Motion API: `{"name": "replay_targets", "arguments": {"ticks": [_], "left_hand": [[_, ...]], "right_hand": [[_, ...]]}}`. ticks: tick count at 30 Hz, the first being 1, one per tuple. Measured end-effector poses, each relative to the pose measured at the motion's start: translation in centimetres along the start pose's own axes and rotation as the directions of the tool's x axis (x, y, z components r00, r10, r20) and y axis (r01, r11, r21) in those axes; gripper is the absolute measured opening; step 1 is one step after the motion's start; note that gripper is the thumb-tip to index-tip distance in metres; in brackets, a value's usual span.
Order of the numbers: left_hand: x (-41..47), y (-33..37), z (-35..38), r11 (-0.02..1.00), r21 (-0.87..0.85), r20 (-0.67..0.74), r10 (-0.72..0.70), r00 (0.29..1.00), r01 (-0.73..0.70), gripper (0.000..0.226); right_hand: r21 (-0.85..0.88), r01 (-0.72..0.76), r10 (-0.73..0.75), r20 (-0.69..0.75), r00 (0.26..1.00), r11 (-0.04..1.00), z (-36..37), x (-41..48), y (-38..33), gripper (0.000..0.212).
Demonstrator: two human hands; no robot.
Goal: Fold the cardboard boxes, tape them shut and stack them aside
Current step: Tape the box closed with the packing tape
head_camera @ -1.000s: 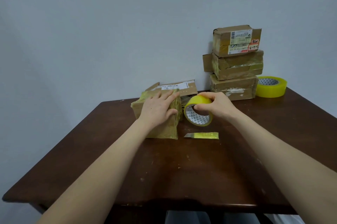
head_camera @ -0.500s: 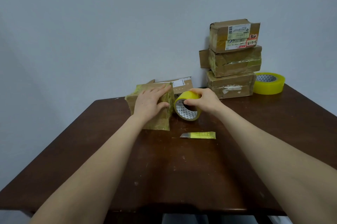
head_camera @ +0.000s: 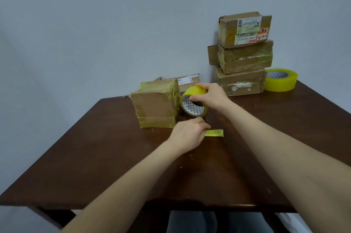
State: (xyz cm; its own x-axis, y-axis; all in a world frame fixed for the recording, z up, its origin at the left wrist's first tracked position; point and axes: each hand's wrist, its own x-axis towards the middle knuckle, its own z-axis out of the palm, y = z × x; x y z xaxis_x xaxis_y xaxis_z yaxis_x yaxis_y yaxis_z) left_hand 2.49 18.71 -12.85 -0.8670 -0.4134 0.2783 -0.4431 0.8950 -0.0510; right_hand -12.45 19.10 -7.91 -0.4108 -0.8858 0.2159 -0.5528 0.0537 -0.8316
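A small cardboard box (head_camera: 153, 107), wrapped in yellowish tape, stands on the brown table (head_camera: 114, 156). Right beside it my right hand (head_camera: 210, 96) grips a yellow tape roll (head_camera: 195, 90) on edge, thumb inside its core. Nearer to me, my left hand (head_camera: 188, 134) lies over the left end of a yellow cutter (head_camera: 214, 132) that rests flat on the table. Its fingers hide that end, so a grip is unclear. Three taped boxes (head_camera: 243, 62) are stacked at the back right.
A second yellow tape roll (head_camera: 281, 82) lies flat to the right of the stack. Another cardboard box with a white label (head_camera: 188, 82) sits behind the small box. A grey wall rises behind the table's far edge.
My left hand has left the top of the small box and come down onto the cutter. My right hand still holds the tape roll beside the box.
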Motion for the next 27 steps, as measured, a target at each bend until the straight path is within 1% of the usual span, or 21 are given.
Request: {"name": "replay_targets", "arguments": {"ticks": [2, 3, 4, 6, 9, 11, 14, 15, 18, 19, 22, 25, 26, 27], "left_hand": [[0.3, 0.8, 0.6, 0.999, 0.005, 0.132, -0.05, 0.99, 0.05, 0.038], [0.4, 0.9, 0.8, 0.997, -0.002, 0.175, -0.07, 0.982, 0.072, 0.038], [0.2, 0.8, 0.8, 0.995, -0.02, 0.19, -0.089, 0.978, 0.095, 0.037], [-0.5, 0.5, 0.4, 0.989, -0.051, 0.169, -0.129, 0.977, 0.14, 0.035], [-2.1, 0.1, -0.4, 0.98, -0.012, 0.151, -0.196, 0.969, 0.2, 0.037], [-2.9, 0.0, -0.9, 0.965, 0.012, 0.187, -0.26, 0.947, 0.262, 0.034], [-3.6, 0.0, -1.6, 0.933, -0.03, 0.239, -0.343, 0.909, 0.36, 0.022], [-3.8, -0.1, -1.7, 0.923, -0.034, 0.253, -0.364, 0.896, 0.384, 0.024], [-4.2, -0.2, -1.7, 0.902, -0.017, 0.275, -0.41, 0.869, 0.431, 0.041], [-4.2, -0.3, -1.6, 0.896, -0.009, 0.28, -0.423, 0.862, 0.443, 0.044], [-4.5, -0.6, -1.2, 0.885, -0.011, 0.269, -0.445, 0.854, 0.465, 0.038], [-5.0, -0.9, -1.9, 0.885, -0.039, 0.231, -0.443, 0.866, 0.463, 0.031], [-5.1, -1.0, -2.6, 0.885, -0.058, 0.181, -0.445, 0.877, 0.461, 0.03], [-4.9, -1.4, -3.6, 0.882, -0.088, 0.102, -0.454, 0.885, 0.462, 0.027]], "right_hand": [[0.006, 0.003, -0.003, 0.007, 1.0, 1.0, -0.1, -0.2, 0.0, 0.068], [0.011, 0.004, -0.004, 0.007, 1.0, 1.0, -0.2, -0.3, 0.1, 0.067], [0.013, 0.004, -0.004, 0.006, 1.0, 1.0, -0.3, -0.3, 0.1, 0.067], [0.004, 0.006, -0.006, 0.002, 1.0, 1.0, -0.4, -0.5, 0.0, 0.066], [0.002, -0.002, 0.002, 0.006, 1.0, 1.0, -0.3, -0.7, 0.0, 0.068], [0.014, -0.009, 0.009, 0.009, 1.0, 1.0, -0.1, -0.9, -0.1, 0.069], [0.017, -0.021, 0.021, 0.004, 1.0, 1.0, 0.3, -1.2, -0.3, 0.069], [0.017, -0.022, 0.022, 0.001, 1.0, 1.0, 0.4, -1.3, -0.4, 0.069], [-0.003, -0.016, 0.016, -0.014, 1.0, 1.0, 0.4, -1.6, -0.7, 0.067], [-0.008, -0.016, 0.016, -0.018, 1.0, 1.0, 0.4, -1.6, -0.8, 0.067], [-0.018, -0.02, 0.019, -0.023, 1.0, 1.0, 0.3, -1.6, -0.8, 0.067], [-0.015, -0.02, 0.02, -0.021, 1.0, 1.0, 0.3, -1.5, -0.8, 0.068], [-0.016, -0.021, 0.021, -0.02, 1.0, 1.0, 0.3, -1.4, -0.7, 0.068], [-0.016, -0.025, 0.024, -0.018, 1.0, 1.0, 0.3, -1.3, -0.7, 0.068]]}}
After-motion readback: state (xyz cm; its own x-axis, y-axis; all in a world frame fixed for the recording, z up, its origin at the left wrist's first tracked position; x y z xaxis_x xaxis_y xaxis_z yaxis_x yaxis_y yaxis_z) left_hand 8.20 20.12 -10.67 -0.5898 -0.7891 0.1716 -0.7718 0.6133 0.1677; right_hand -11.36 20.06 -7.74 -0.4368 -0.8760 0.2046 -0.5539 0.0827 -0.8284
